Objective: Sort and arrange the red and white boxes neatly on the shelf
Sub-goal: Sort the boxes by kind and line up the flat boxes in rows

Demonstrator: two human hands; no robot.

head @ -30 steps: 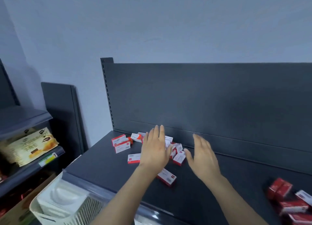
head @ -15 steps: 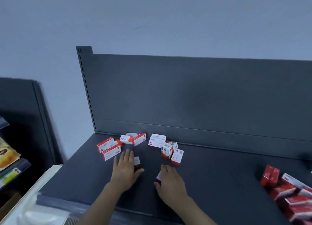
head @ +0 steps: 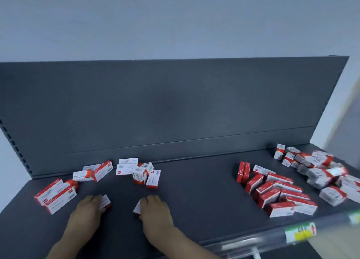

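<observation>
Dark shelf (head: 194, 200): left hand (head: 83, 214) grips a small box (head: 104, 200), right hand (head: 155, 210) grips a second box (head: 137, 208), labels unreadable.

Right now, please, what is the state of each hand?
Left hand: closed, fingers curled over a small box.
Right hand: closed, fingers curled over a second small box.

Red and white boxes (head: 280, 197), dark grey shelf (head: 194, 200), pale blue-grey wall (head: 175, 21), price label (head: 300, 233) — yellow and green
</observation>
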